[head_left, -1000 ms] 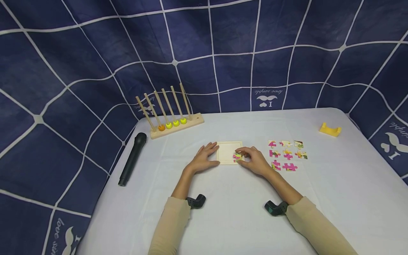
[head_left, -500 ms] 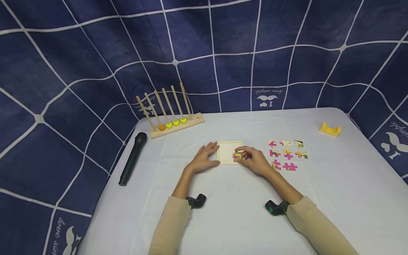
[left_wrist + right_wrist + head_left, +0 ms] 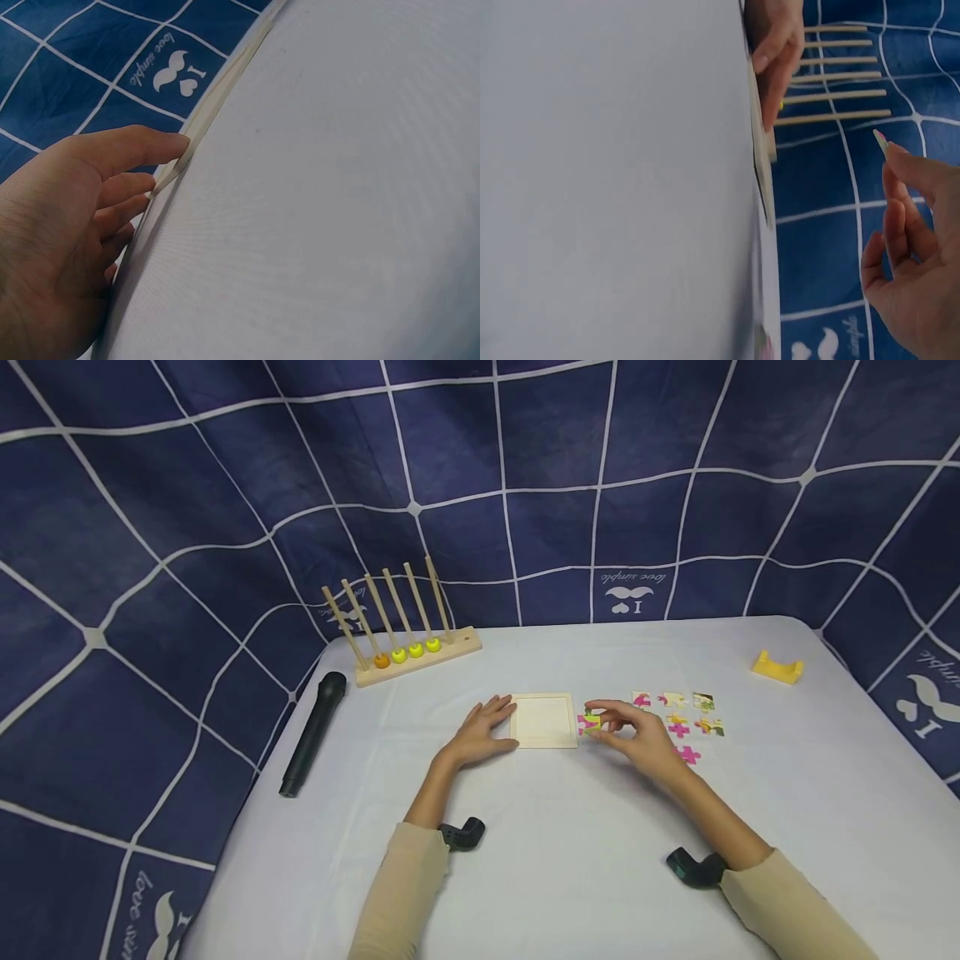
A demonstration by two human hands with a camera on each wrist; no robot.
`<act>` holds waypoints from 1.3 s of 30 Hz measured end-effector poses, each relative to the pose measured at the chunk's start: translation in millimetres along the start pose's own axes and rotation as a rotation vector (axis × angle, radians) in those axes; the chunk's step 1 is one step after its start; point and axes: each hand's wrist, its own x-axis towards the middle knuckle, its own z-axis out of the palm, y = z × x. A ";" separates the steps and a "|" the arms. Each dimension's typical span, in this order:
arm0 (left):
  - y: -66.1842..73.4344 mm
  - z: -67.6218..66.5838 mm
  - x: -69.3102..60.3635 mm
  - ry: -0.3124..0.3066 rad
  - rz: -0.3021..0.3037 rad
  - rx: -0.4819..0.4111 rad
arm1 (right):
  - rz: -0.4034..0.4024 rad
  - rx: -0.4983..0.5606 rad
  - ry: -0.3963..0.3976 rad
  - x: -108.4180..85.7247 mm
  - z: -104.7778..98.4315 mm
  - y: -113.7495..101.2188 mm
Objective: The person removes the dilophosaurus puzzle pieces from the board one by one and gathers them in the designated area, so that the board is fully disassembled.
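Observation:
Between right thumb and fingertips, the right hand (image 3: 643, 739) pinches a pink, green and yellow jigsaw piece (image 3: 590, 723) just right of a shallow wooden puzzle frame (image 3: 543, 746). In the right wrist view that piece (image 3: 881, 141) is seen nearly edge-on, raised above the table. The left hand (image 3: 480, 735) rests at the frame's left side, thumb and fingertips touching its rim, fingers fairly straight. No piece lies inside the frame. Several loose jigsaw pieces (image 3: 708, 727) lie in rows to the right, some hidden behind the right hand.
A wooden peg stand (image 3: 420, 667) with orange and yellow beads stands at the back left. A black microphone-like stick (image 3: 313, 735) lies near the left edge. A small yellow holder (image 3: 777, 667) sits at the back right. A dark blue gridded curtain (image 3: 547, 443) surrounds the white table (image 3: 540, 843).
The right hand has lifted the jigsaw piece from inside the frame's right part and moved right with it, past the rim. The left hand stays in place.

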 end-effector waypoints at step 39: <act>2.3 -0.7 -0.6 -0.001 -0.002 0.022 | 0.246 -0.423 -0.134 -83.2 -130.7 90.3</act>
